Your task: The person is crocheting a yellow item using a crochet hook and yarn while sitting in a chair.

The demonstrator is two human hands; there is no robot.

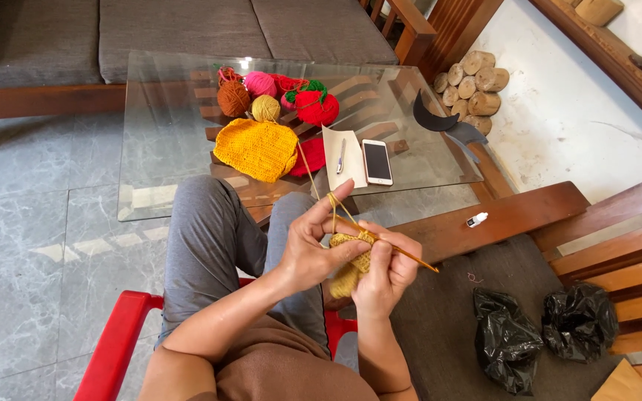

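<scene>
**Mustard crochet piece held mid-stitch, yarn drawn taut**

Mustard-yellow crocheted piece [352,263], small, nubbly and soft, sits between both hands above the person's lap. The left hand [313,241] is closed around its upper edge, with the forefinger raised and a thin mustard yarn strand [313,177] looped over it. The right hand [389,269] is closed on the piece's lower part and on a slim, straight wooden crochet hook [410,257], whose tail points right.

As a judgement, the main risk is the loop slipping off the smooth hook if the grip loosens, which would let stitches unravel. The strand runs tight up to the far yarn ball; a hard tug could roll the ball off the slick glass or snag it on the pieces lying there.

Beyond the knees, the clear glass tabletop [157,148] carries a flat, ribbed yellow knitted panel [258,148], round yarn balls in brown [232,98], pink [260,83], mustard [265,108] and red with green [316,106], a white paper sheet with a pen [343,157], and a white smartphone [377,161]. To the right, two crumpled glossy black plastic bags [505,338] lie on a grey cushion.
</scene>
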